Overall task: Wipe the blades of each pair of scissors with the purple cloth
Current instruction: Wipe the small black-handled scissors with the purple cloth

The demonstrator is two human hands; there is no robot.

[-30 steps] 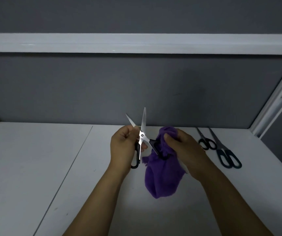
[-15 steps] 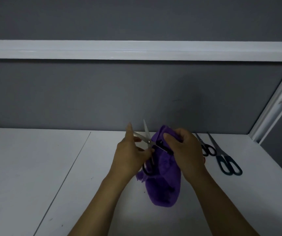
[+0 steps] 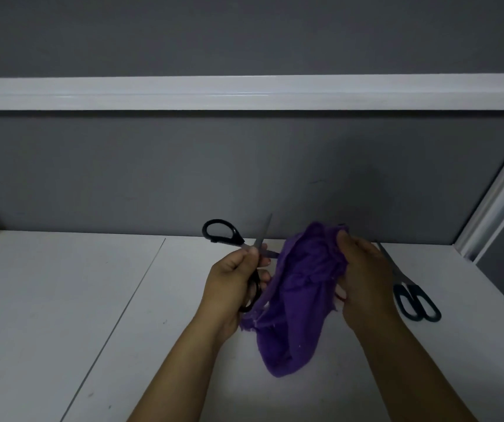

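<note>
- Purple cloth (image 3: 299,300) hangs bunched from the right hand (image 3: 363,278), which grips its top just beside the blades.
- Left hand (image 3: 232,284) grips the black-handled scissors (image 3: 234,238), blades spread, above the desk (image 3: 92,300); their wiping looks unfinished.
- Dark-handled scissors (image 3: 409,288) lie on the desk; whether they are wiped, I cannot tell.

Black-handled scissors (image 3: 237,237) were held raised, spread wide open, one handle loop uppermost. Purple cloth (image 3: 299,300) hung bunched just beside them. Dark-handled scissors (image 3: 410,292) lay closed, flat, at right.

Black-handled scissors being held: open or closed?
Open. The black-handled scissors in the left hand have blades and handle loops splayed apart.
</note>
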